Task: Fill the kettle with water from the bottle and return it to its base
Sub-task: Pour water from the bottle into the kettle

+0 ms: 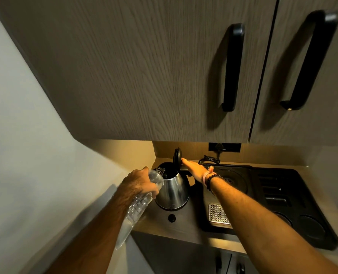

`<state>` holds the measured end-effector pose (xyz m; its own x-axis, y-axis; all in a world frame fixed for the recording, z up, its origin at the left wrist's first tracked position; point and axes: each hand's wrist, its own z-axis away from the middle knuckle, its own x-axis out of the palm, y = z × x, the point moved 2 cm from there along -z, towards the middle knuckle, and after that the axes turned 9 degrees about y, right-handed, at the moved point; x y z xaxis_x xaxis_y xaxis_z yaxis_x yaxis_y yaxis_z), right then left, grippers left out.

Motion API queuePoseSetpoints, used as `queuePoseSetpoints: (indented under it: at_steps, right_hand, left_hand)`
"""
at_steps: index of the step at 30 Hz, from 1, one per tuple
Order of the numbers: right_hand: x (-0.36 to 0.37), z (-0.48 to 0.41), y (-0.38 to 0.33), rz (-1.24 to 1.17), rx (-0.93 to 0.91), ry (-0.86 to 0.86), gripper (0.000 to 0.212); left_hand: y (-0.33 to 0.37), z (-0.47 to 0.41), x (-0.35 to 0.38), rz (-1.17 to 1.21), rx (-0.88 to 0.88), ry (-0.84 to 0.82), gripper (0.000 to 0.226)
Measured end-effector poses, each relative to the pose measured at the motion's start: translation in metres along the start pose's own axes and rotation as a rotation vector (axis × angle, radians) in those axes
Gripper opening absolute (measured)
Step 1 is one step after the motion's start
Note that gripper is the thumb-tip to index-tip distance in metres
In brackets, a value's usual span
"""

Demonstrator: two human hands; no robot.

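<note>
Head view: nearest, the left hand (139, 183) grips the clear bottle (138, 202) around its upper part, tilted so the neck reaches the open mouth of the kettle (172, 191). The kettle stands on the tabletop (184, 228), and I cannot tell if its base is under it. Behind, the right hand (194, 169) is flat and open, fingertips against the raised lid (177, 156). Pouring seems to be underway; closing the lid remains.

Steel kettle (173, 191) standing upright on desk (184, 230), black lid (177, 156) tilting open; clear plastic bottle (139, 202) tilting, neck resting at kettle's rim.
</note>
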<state>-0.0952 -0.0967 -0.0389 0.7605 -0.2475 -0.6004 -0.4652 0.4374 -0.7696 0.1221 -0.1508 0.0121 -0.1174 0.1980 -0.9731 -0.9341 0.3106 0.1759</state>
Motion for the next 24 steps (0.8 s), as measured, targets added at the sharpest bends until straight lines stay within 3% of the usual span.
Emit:
queuePoseSetpoints:
  at_steps: [2,11,16,21,24]
  right_hand:
    - [-0.002,0.004,0.0,0.022,-0.019,-0.001,0.074]
    - [-0.003,0.004,-0.002,0.046,-0.019,0.007,0.077]
    - [-0.003,0.005,-0.002,0.038,-0.054,-0.039,0.066]
    - [-0.001,-0.003,-0.002,0.029,-0.008,-0.028,0.095]
    - [0.003,-0.004,-0.002,0.01,-0.022,-0.033,0.095]
  left_hand:
    - [0.001,0.001,-0.001,-0.025,-0.001,-0.025,0.089]
    - [0.005,0.003,-0.007,-0.051,-0.007,-0.05,0.096]
    - [0.007,0.003,-0.009,-0.035,-0.018,-0.048,0.094]
    - [0.005,0.003,-0.009,-0.027,-0.014,-0.044,0.094]
    - [0.003,0.002,-0.006,-0.022,-0.018,-0.05,0.093]
